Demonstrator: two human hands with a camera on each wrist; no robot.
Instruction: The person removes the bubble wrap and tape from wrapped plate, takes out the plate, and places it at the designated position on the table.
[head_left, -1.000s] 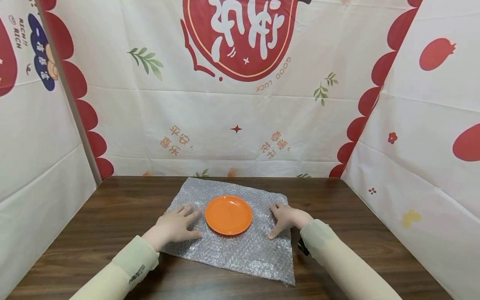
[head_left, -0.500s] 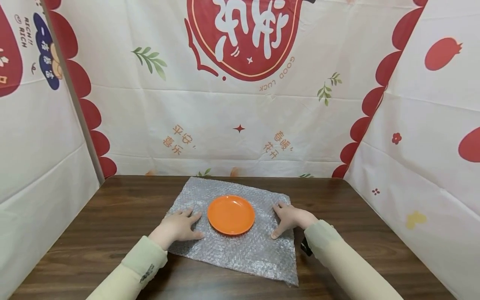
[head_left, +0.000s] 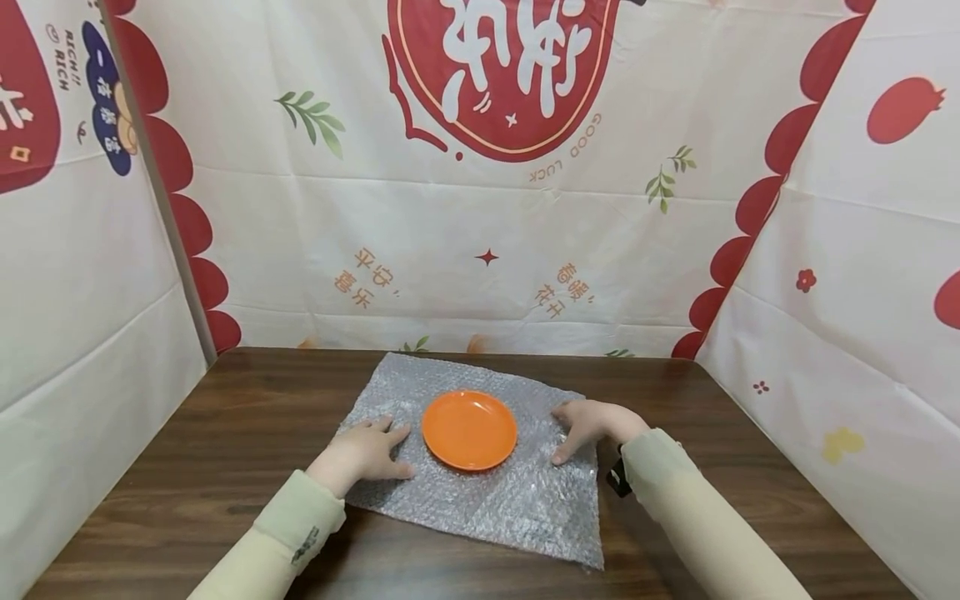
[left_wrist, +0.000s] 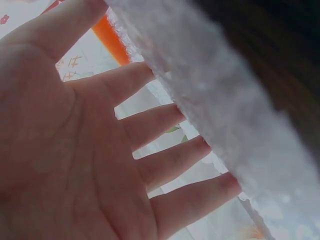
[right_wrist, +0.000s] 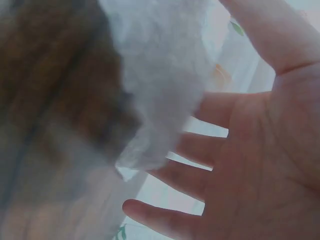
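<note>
An orange plate (head_left: 469, 430) lies on a sheet of bubble wrap (head_left: 480, 504) in the head view. My left hand (head_left: 363, 454) rests spread on the wrap's left part, thumb toward the plate without touching it. In the left wrist view the fingertips of the left hand (left_wrist: 100, 135) touch the wrap (left_wrist: 215, 95), with a sliver of the orange plate (left_wrist: 111, 40) beyond. My right hand (head_left: 596, 423) is at the wrap's right edge, fingers spread. In the right wrist view the fingers of the right hand (right_wrist: 235, 150) meet the wrap (right_wrist: 160, 75), their little finger outside its edge.
The brown wooden table (head_left: 247, 425) extends around the wrap. A printed cloth (head_left: 450, 217) hangs along the table's far edge, with further cloth panels at the left and right sides. A small black item (head_left: 618, 479) shows by the right wrist.
The view has shifted a little, so everything sits further right. My right hand has lifted slightly and moved toward the wrap's right edge. The left hand, plate and wrap look unchanged.
</note>
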